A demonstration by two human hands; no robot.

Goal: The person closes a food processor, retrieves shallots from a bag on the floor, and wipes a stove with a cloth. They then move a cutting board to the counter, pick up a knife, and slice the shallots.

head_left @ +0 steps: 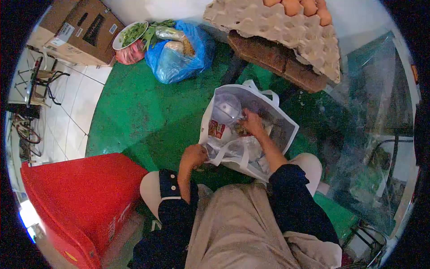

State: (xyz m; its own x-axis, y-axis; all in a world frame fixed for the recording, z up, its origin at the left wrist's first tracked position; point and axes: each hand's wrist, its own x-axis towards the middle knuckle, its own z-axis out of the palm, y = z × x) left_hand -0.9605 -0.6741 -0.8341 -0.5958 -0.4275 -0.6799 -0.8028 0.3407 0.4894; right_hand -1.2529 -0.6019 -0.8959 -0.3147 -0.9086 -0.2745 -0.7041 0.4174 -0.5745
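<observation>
A white tote bag (207, 117) stands open on the green floor between the person's knees. My left hand (195, 155) is closed on the bag's left rim, near a handle. My right hand (253, 123) reaches inside the bag, its fingers bent at a clear round plastic container (226, 109); whether they grip it or something beside it is too small to tell. Below the container lies a red packet (217, 129), and clear plastic bags (251, 148) fill the lower part.
A blue plastic bag (168, 65), a plate of greens (133, 36) and a cardboard box (85, 33) stand at the back left. Egg trays (286, 31) sit on a brown stand at the back. At the left is a red container (85, 193); a glass panel (358, 134) stands right.
</observation>
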